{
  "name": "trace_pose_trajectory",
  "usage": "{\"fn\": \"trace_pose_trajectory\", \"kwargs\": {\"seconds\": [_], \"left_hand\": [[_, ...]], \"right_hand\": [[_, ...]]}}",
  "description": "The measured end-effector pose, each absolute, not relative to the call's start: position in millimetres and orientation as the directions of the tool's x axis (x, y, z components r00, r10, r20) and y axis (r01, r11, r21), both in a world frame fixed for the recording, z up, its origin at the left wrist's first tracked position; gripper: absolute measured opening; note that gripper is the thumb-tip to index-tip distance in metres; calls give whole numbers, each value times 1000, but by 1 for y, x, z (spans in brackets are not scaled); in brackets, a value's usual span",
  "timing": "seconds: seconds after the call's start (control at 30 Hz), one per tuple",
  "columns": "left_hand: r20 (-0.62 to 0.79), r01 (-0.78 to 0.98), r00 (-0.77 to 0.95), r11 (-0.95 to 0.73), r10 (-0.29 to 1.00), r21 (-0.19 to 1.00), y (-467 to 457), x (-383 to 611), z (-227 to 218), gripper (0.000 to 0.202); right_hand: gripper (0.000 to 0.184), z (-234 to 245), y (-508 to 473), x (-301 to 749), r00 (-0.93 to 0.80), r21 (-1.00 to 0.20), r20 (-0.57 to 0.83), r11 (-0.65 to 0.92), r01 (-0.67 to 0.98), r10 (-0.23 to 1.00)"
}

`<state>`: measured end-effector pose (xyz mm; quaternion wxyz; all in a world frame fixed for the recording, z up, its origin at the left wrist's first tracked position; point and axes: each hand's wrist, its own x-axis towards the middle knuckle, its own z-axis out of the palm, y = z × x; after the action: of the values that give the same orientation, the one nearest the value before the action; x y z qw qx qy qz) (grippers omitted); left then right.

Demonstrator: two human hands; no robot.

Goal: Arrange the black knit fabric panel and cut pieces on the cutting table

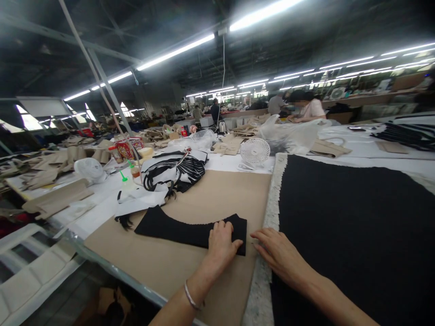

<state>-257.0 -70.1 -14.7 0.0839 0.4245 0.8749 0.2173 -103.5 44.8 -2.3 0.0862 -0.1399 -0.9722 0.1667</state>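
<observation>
Pressing a curved black fabric piece [176,228], left hand [222,244], and right hand [280,256] just beside it, fingers flat, together; even pressure likely avoids puckers.

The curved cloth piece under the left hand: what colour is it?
The cloth piece is plain black, best seen in the head view.

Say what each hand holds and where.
Nothing gripped. Left hand lies flat on the curved black piece, right end; right hand flat on the black cloth, left edge.

Left hand [222,242] flat, palm down; right hand [280,256] flat, fingers leftward
</observation>
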Motion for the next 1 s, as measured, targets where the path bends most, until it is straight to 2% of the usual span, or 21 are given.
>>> {"fn": "trace_pose_trajectory", "kwargs": {"seconds": [0.1, 0.23, 0.3, 0.4, 0.5, 0.63, 0.77, 1.0], "left_hand": [[43, 757, -597, 544, 801, 362, -67, -252, -13, 17], [42, 783, -584, 549, 811, 294, -61, -258, -13, 31], [37, 783, -586, 555, 809, 280, -60, -261, -12, 32], [21, 783, -585, 557, 811, 277, -63, -261, -8, 21], [16, 784, -585, 560, 811, 266, -64, -256, -4, 28], [18, 791, -581, 559, 814, 247, -60, -254, -5, 21], [23, 774, -597, 568, 802, 279, -56, -260, -8, 34], [-46, 677, -631, 578, 775, 456, -55, -284, -7, 23]], "right_hand": [[25, -4, 48, -101, -943, -333, 103, 905, 267, 316], [23, -3, 51, -99, -934, -333, 103, 897, 290, 341], [22, -2, 52, -100, -932, -340, 109, 894, 291, 345], [21, -1, 52, -104, -933, -343, 106, 893, 290, 344], [21, -1, 52, -108, -933, -343, 104, 893, 291, 344], [22, -4, 52, -109, -929, -342, 113, 892, 296, 352], [21, -3, 54, -108, -928, -341, 115, 891, 299, 355], [22, -3, 50, -114, -937, -346, 158, 907, 242, 310]]}}
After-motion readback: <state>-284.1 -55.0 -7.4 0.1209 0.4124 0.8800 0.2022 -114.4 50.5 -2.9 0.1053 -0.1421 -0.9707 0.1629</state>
